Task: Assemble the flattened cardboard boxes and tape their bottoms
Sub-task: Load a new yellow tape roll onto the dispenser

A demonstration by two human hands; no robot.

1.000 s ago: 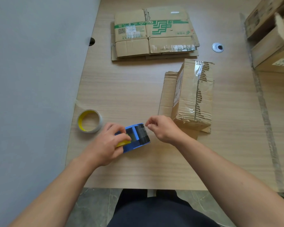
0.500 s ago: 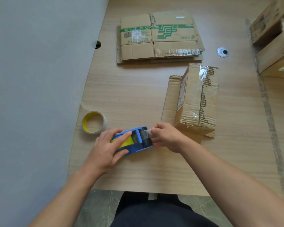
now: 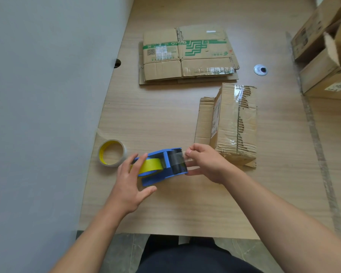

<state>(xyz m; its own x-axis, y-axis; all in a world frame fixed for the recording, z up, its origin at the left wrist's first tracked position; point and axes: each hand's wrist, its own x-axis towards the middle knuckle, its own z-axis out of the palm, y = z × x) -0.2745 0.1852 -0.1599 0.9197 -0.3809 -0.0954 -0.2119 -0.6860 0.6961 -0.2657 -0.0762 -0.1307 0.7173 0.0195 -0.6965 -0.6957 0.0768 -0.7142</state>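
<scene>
A blue tape dispenser [image 3: 165,170] with a yellow-cored roll lies on the wooden table near its front edge. My left hand [image 3: 128,182] rests on the dispenser's rear, fingers straight over the roll and thumb beside the handle. My right hand [image 3: 207,164] pinches the clear tape end [image 3: 182,156] at the dispenser's front. Just right of that hand stands an assembled cardboard box [image 3: 234,125], bottom up, with old tape and torn paper on it. A stack of flattened boxes [image 3: 187,56] with green print lies at the back.
A spare tape roll [image 3: 111,152] lies at the table's left edge, against the grey wall [image 3: 37,115]. Several cardboard boxes [image 3: 323,56] are piled at the far right. A round cable grommet [image 3: 260,69] sits between them and the flattened stack.
My left hand's fingers have straightened over the dispenser's roll. My right hand has closed on the tape end at the dispenser's front and drawn a short stretch out.
</scene>
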